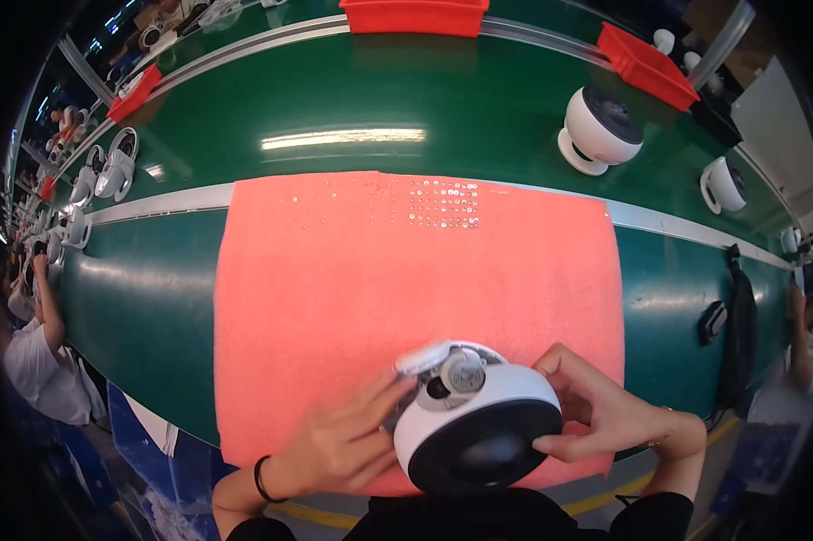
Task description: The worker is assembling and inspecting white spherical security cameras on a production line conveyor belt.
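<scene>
A white round-bodied device (pixel 478 424) with a glossy black front is tilted toward me over the near edge of the pink mat (pixel 334 288). Behind its body, a grey motor-like part (pixel 465 375) shows in an opening, beside a white curved base piece (pixel 424 359). My right hand (pixel 600 415) grips the device's right side, its thumb on the black front and fingers behind. Along the left side is my left hand (pixel 343 442), blurred by motion; its fingertips reach the base piece and body, but their grip is unclear. Small screws (pixel 444 206) lie in rows at the mat's far edge.
On the green belt (pixel 289 99) beyond, a similar white device (pixel 600 131) stands right, another (pixel 724 185) farther right. Several white units (pixel 116 167) sit left. Red trays (pixel 415 16) line the far side. A black object (pixel 713 322) lies right. Co-workers (pixel 45 370) flank the line.
</scene>
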